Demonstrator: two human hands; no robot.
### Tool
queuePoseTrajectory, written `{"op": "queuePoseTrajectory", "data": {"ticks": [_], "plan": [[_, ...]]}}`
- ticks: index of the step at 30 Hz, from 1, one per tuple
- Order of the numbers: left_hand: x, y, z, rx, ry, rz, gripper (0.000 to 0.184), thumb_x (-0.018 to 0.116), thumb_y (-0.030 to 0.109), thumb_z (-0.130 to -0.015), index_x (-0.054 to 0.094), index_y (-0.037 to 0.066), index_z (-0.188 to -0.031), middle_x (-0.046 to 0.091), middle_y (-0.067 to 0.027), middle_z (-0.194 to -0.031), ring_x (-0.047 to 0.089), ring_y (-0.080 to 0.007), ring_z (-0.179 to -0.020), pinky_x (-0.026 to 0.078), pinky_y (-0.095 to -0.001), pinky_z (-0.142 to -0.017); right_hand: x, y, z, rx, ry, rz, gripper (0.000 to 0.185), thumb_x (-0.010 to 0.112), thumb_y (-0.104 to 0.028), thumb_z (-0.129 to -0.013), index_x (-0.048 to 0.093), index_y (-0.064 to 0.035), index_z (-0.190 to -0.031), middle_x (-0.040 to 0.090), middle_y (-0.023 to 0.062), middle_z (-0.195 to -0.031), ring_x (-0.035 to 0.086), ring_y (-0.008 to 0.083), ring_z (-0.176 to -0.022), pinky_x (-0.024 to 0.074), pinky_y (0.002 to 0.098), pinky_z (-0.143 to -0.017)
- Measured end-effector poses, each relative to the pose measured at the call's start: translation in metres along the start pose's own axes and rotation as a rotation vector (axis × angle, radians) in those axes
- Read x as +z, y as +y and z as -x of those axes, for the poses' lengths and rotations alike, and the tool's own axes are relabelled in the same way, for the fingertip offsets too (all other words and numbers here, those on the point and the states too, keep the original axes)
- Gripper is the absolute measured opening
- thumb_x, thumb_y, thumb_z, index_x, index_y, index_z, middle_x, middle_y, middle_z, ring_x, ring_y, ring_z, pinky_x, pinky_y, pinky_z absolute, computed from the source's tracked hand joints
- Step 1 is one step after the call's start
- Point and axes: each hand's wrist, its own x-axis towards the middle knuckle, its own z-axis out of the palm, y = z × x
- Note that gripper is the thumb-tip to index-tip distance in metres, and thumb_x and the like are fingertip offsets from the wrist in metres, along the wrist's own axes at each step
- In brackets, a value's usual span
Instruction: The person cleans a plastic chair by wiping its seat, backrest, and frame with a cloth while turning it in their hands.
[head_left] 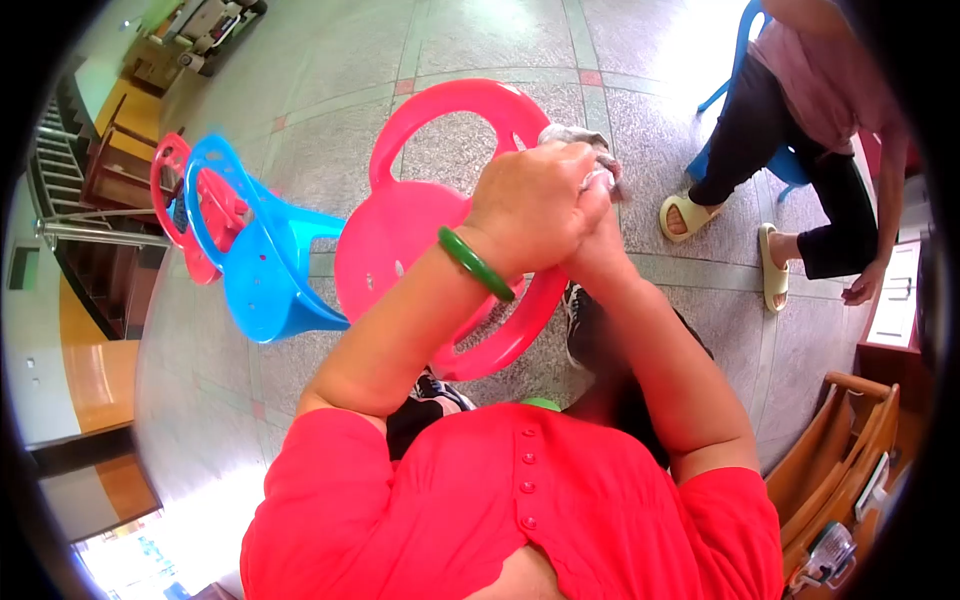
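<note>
Both hands, left hand (528,200) and right hand (600,245), are clamped together on a crumpled pale cloth (578,136) over the right edge of a pink chair (395,230). A blue chair (262,285) stands beside it, toward the left edge of the floor (330,110); a seated person (800,80) is near the right edge.

No text, label, brand, number or sign could be read anywhere in the view.
</note>
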Motion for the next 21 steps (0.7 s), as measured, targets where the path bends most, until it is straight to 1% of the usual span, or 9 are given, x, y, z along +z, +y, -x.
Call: {"op": "queuePoseTrajectory", "data": {"ticks": [2,4,6,8,11,13,15,18,21], "plan": [[0.004,0.002,-0.002,0.07,-0.007,-0.027,0.016,0.052,0.021,-0.08,0.057,0.006,-0.075,0.06,-0.0139,-0.084,0.059,-0.0327,-0.079,0.048,-0.0433,-0.061,-0.002,0.005,0.001,-0.092,0.006,0.135,0.043,0.072,-0.006,-0.073,0.053,-0.0009,-0.111,0.062,0.0088,-0.101,0.059,0.0163,-0.096,0.0486,0.0306,-0.079],[0.009,-0.014,-0.029,-0.04,-0.091,-0.205,0.028,0.048,0.028,-0.084,0.062,0.004,-0.084,0.065,-0.017,-0.087,0.065,-0.0319,-0.078,0.052,-0.0425,-0.069,-0.007,-0.005,-0.006,0.382,-0.096,-0.321,0.043,0.071,-0.007,-0.074,0.053,-0.0014,-0.112,0.062,0.0082,-0.1,0.059,0.0158,-0.093,0.0482,0.0302,-0.079],[0.001,-0.052,-0.075,-0.249,-0.258,-0.325,0.027,0.049,0.026,-0.082,0.067,0.007,-0.086,0.066,-0.016,-0.09,0.065,-0.0306,-0.084,0.052,-0.0413,-0.074,-0.003,0.0,-0.002,0.374,-0.03,-0.196,0.044,0.058,-0.001,-0.071,0.051,-0.0011,-0.114,0.061,0.0071,-0.099,0.058,0.012,-0.087,0.0479,0.0267,-0.076],[-0.014,-0.074,-0.089,-0.556,-0.16,-0.294,0.026,0.05,0.024,-0.08,0.07,0.011,-0.088,0.067,-0.0156,-0.093,0.065,-0.0293,-0.091,0.051,-0.0406,-0.078,0.001,-0.004,-0.003,0.349,0.005,-0.32,0.046,0.055,-0.001,-0.068,0.05,-0.0011,-0.114,0.06,0.0078,-0.099,0.058,0.013,-0.089,0.0473,0.0278,-0.078],[-0.007,-0.132,-0.094,-0.562,-0.152,-0.401,0.028,0.047,0.023,-0.082,0.069,0.011,-0.094,0.067,-0.013,-0.093,0.064,-0.0297,-0.09,0.051,-0.0414,-0.079,-0.006,0.0,-0.007,0.367,-0.059,-0.107,0.049,0.057,-0.003,-0.068,0.05,-0.001,-0.116,0.06,0.0078,-0.1,0.058,0.014,-0.091,0.0468,0.0284,-0.081],[-0.011,-0.12,-0.083,-0.314,-0.236,-0.492,0.029,0.043,0.025,-0.084,0.068,0.01,-0.09,0.065,-0.0129,-0.092,0.064,-0.0318,-0.087,0.05,-0.0424,-0.077,-0.005,0.002,-0.005,0.341,-0.03,-0.145,0.049,0.058,-0.003,-0.068,0.05,-0.0009,-0.116,0.06,0.008,-0.1,0.058,0.0143,-0.091,0.0467,0.0283,-0.081],[0.008,-0.108,-0.072,-0.149,-0.065,-0.437,0.028,0.043,0.026,-0.086,0.065,0.01,-0.088,0.064,-0.0123,-0.091,0.062,-0.0344,-0.082,0.05,-0.0444,-0.074,-0.004,0.007,-0.009,0.3,-0.033,-0.181,0.05,0.058,-0.003,-0.067,0.05,-0.0008,-0.117,0.061,0.0082,-0.1,0.058,0.0145,-0.092,0.0466,0.0281,-0.082],[0.028,-0.061,-0.039,-0.164,0.271,0.008,0.028,0.048,0.031,-0.088,0.055,0.005,-0.081,0.06,-0.0202,-0.077,0.057,-0.0407,-0.071,0.045,-0.0486,-0.062,-0.006,0.019,-0.01,0.258,-0.064,-0.312,0.056,0.059,0.001,-0.068,0.046,-0.0008,-0.123,0.057,0.0056,-0.107,0.055,0.0123,-0.096,0.0452,0.0265,-0.084],[0.03,-0.033,0.001,-0.264,0.249,0.272,0.026,0.045,0.028,-0.09,0.052,0.003,-0.085,0.059,-0.0225,-0.076,0.057,-0.0416,-0.072,0.045,-0.049,-0.064,-0.007,0.022,-0.012,0.305,0.034,-0.179,0.05,0.058,-0.001,-0.066,0.051,-0.0015,-0.115,0.061,0.0043,-0.095,0.057,0.0125,-0.086,0.0467,0.0276,-0.078]]}}
